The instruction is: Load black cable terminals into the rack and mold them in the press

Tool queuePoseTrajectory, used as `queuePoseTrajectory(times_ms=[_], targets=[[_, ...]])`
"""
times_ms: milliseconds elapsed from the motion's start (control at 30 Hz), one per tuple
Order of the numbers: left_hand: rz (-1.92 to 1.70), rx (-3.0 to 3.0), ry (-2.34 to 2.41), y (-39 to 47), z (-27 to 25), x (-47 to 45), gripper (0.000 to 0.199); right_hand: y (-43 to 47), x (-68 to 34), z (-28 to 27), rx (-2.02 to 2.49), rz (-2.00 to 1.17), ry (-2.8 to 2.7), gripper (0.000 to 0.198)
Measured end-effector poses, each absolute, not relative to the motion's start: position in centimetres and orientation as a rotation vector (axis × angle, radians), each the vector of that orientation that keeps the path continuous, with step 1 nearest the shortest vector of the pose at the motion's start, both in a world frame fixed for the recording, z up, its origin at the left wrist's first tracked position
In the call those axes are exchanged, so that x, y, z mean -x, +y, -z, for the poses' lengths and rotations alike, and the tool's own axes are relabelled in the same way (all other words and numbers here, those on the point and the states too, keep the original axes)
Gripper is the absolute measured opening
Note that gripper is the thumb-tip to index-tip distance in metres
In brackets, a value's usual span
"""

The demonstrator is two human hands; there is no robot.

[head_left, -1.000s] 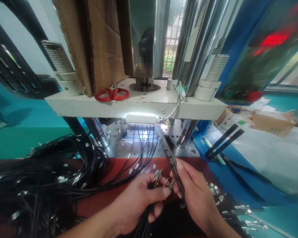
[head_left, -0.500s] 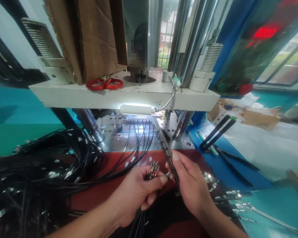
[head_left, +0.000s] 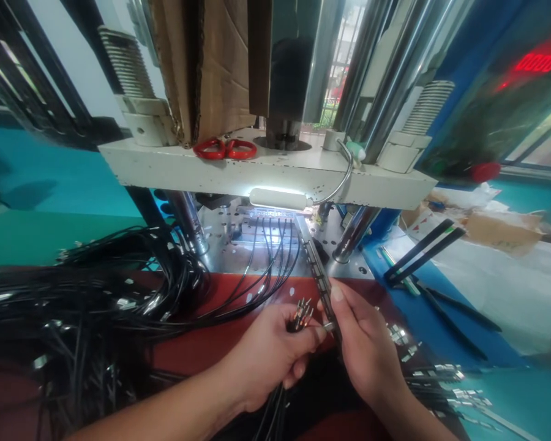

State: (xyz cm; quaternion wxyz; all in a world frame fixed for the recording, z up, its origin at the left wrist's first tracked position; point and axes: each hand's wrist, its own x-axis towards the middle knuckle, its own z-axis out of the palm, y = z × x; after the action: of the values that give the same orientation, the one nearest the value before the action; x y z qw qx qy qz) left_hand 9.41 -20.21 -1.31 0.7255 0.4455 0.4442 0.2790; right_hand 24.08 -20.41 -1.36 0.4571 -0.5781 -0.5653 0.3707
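My left hand [head_left: 275, 346] is closed around a bunch of black cables [head_left: 303, 313], whose metal-tipped ends stick up above the fingers and whose tails hang below. Its thumb and finger pinch one cable end against the side of a long dark slotted metal bar [head_left: 319, 275]. My right hand [head_left: 370, 346] grips the bar's near end, thumb on top. The bar slants away towards the press, its far end near the lit mould [head_left: 270, 214]. Several black cables run out of that mould towards the left. Whether the pinched end sits in a slot cannot be made out.
The press's white plate [head_left: 179, 168] spans above, with a lamp [head_left: 278, 198] beneath and red-handled scissors [head_left: 224, 149] on top. A large heap of black cables [head_left: 87, 306] lies left. At right are pliers [head_left: 454, 315] on a blue surface and more cable ends [head_left: 463, 392].
The camera view has turned left, so everything appears farther right. My left hand has brought the pinched cable end up against the bar. Both hands keep their holds.
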Motion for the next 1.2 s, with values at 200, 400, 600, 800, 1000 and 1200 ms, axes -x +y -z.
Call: queuePoseTrajectory(times_ms=[200,400,600,800,1000,1200], targets=[[-0.638,-0.977,0.956,-20.2,1.2,-9.6,0.011,-20.7,-23.8,1.7,1.448,-0.782,-1.481,0.033],[-0.637,-0.861,0.851,-19.8,1.0,-9.0,0.016,-20.6,-24.4,1.6,1.452,-0.884,-1.463,0.034],[-0.582,-0.674,0.786,-18.8,0.7,-7.1,0.028,-20.6,-25.5,1.0,1.383,-1.159,-1.240,0.033],[-0.605,-0.669,0.849,-19.2,0.5,-7.6,0.024,-20.7,-25.1,1.0,1.322,-1.333,-1.077,0.032],[-0.692,-0.843,0.874,-20.0,0.7,-9.0,0.015,-20.7,-24.8,0.7,1.264,-1.391,-1.161,0.032],[-0.712,-0.865,0.886,-20.2,0.5,-9.3,0.013,-20.7,-24.8,0.5,1.282,-1.349,-1.267,0.034]])
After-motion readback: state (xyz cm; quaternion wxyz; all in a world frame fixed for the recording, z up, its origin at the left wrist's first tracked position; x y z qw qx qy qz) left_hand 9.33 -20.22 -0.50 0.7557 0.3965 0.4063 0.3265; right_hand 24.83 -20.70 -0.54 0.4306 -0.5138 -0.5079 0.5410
